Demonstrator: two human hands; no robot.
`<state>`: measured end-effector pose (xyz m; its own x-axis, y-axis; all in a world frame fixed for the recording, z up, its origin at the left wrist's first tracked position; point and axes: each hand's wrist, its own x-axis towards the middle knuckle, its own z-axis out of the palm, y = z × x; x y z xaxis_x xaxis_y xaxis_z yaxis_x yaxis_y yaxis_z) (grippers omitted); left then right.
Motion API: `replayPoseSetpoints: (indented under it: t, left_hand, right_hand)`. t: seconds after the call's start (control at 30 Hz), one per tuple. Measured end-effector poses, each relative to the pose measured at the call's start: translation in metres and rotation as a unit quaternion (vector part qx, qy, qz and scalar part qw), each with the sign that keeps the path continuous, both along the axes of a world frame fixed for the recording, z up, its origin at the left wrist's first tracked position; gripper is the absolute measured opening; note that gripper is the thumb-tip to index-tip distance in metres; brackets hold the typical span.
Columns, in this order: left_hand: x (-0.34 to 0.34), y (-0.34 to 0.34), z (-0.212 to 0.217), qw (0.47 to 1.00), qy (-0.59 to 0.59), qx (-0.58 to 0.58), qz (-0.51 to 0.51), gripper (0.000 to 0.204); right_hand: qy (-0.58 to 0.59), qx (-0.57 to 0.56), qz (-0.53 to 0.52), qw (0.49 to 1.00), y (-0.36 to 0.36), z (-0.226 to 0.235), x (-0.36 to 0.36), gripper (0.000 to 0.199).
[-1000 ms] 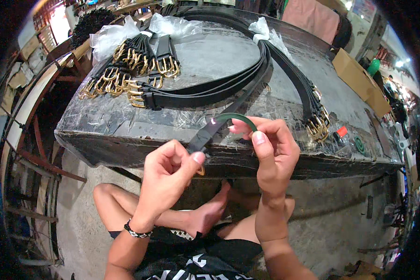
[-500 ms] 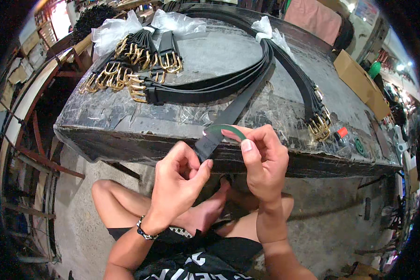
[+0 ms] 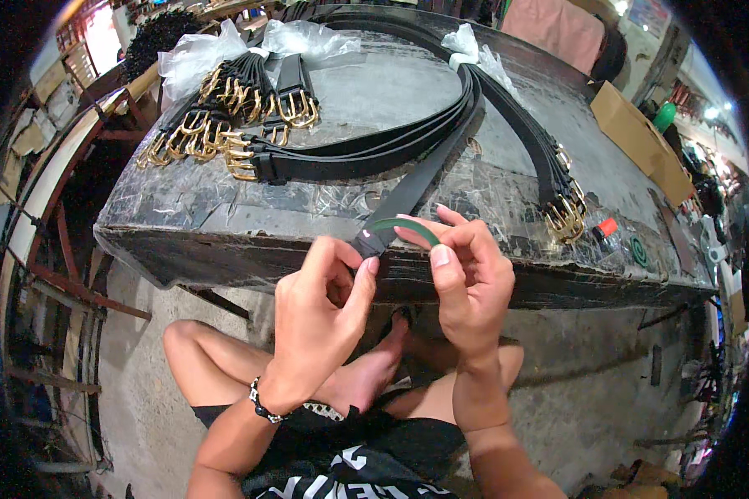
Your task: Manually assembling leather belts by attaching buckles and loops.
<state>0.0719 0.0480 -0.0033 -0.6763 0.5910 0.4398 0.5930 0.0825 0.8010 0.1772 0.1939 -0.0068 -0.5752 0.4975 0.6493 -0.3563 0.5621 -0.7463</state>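
Both hands are drawing closer at frame centre: left hand [image 3: 320,312] is pinching the belt [image 3: 408,193] tip, right hand [image 3: 470,279] is bending its green-backed end. Strap is running up-right across the bench [image 3: 183,241], away from both.

- A worn grey bench [image 3: 374,108] fills the upper half of the frame.
- Black belts [image 3: 366,150] lie across its top, their brass buckles [image 3: 225,125] bunched at upper left and others at right.
- Crumpled clear plastic [image 3: 200,54] sits at upper left.
- A cardboard box [image 3: 641,141] rests at upper right.
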Motion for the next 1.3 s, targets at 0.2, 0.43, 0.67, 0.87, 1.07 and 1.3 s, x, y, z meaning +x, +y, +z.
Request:
replayPoseSetpoints:
  t: [0.2, 0.43, 0.67, 0.87, 1.07, 1.3]
  left_hand:
    - [-0.007, -0.001, -0.013, 0.991, -0.106, 0.046, -0.063, 0.014]
    - [-0.012, -0.005, -0.013, 0.947, -0.275, 0.095, -0.14, 0.016]
    - [-0.014, -0.005, -0.015, 0.935, -0.297, 0.112, -0.161, 0.012]
    - [-0.015, -0.006, -0.021, 0.924, -0.306, 0.14, -0.18, 0.01]
    - [-0.014, -0.006, -0.018, 0.92, -0.316, 0.142, -0.182, 0.008]
    - [-0.015, -0.007, -0.022, 0.879, -0.386, 0.199, -0.197, 0.002]
  right_hand:
    - [0.062, -0.096, -0.001, 0.993, 0.001, -0.006, 0.011, 0.009]
    - [0.109, -0.038, -0.008, 0.993, 0.007, -0.014, 0.007, 0.005]
    - [0.095, -0.02, -0.028, 0.995, 0.003, -0.018, 0.006, 0.006]
    - [0.067, 0.027, -0.038, 0.997, 0.004, -0.02, 0.008, 0.006]
    - [0.059, 0.055, -0.049, 0.996, 0.004, -0.019, 0.008, 0.006]
    - [0.098, -0.056, -0.01, 0.994, 0.0, -0.02, 0.008, 0.01]
